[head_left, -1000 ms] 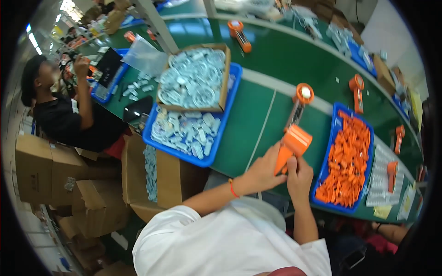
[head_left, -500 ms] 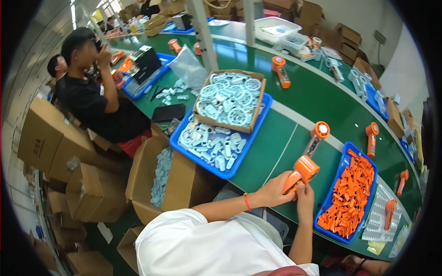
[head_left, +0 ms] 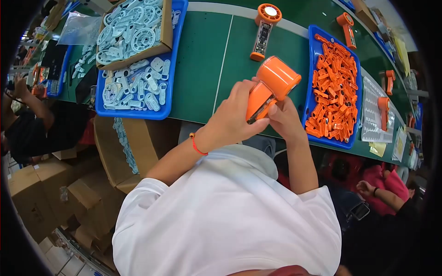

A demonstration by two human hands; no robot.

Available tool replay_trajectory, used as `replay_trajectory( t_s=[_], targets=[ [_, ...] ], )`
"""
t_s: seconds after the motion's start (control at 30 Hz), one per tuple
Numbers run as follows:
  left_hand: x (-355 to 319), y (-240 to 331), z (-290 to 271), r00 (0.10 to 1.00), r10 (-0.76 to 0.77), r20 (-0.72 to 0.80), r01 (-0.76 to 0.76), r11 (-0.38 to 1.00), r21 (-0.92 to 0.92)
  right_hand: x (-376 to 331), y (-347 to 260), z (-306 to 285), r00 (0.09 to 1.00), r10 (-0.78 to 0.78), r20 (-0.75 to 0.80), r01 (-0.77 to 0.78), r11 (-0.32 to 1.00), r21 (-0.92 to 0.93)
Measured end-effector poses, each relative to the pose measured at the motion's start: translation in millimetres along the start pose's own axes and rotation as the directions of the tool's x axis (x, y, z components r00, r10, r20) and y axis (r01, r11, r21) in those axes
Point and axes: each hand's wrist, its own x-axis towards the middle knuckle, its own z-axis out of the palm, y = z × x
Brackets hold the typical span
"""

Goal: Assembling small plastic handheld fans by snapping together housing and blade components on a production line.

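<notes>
My left hand (head_left: 232, 112) is wrapped round the handle of an orange handheld fan (head_left: 279, 76), its round head tilted up and to the right. My right hand (head_left: 286, 120) grips the handle from the right, thumb against its side near an open slot; some fingers are hidden. Beyond my hands, on the green bench, lies a second handheld fan (head_left: 263, 34) with circuitry showing in its handle. To the right stands a blue tray (head_left: 307, 108) heaped with small orange plastic parts (head_left: 335, 87).
At the left a blue tray (head_left: 168, 99) of pale blue parts carries a cardboard box (head_left: 166, 30) of more parts. More orange fans (head_left: 347, 31) lie along the bench at right. An open carton (head_left: 108, 152) stands below; co-workers (head_left: 27, 119) are at both sides.
The view has tilted down and swung, so trays and bench sit higher in the picture. The handheld fan stays in both hands, its head now pointing more up and right.
</notes>
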Motion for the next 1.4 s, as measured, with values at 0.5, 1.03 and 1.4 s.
replay_trajectory(
  t_s=[0.5,1.03,1.4],
  targets=[
    [-6.6,-17.4,16.2,0.968,-0.048,-0.244,0.137,0.923,0.36,1.6,21.8,27.4,0.813,-0.398,-0.424,-0.001,0.728,-0.685],
    [-6.5,-4.9,5.3,0.981,-0.1,-0.167,0.104,0.994,0.017,-7.6,7.0,0.5,0.992,-0.023,-0.124,0.012,0.996,-0.084],
    [-0.8,-10.2,-6.6,0.986,-0.156,-0.059,0.155,0.988,-0.028,2.5,-2.1,13.3,0.969,-0.115,-0.218,0.039,0.945,-0.323]
  ],
)
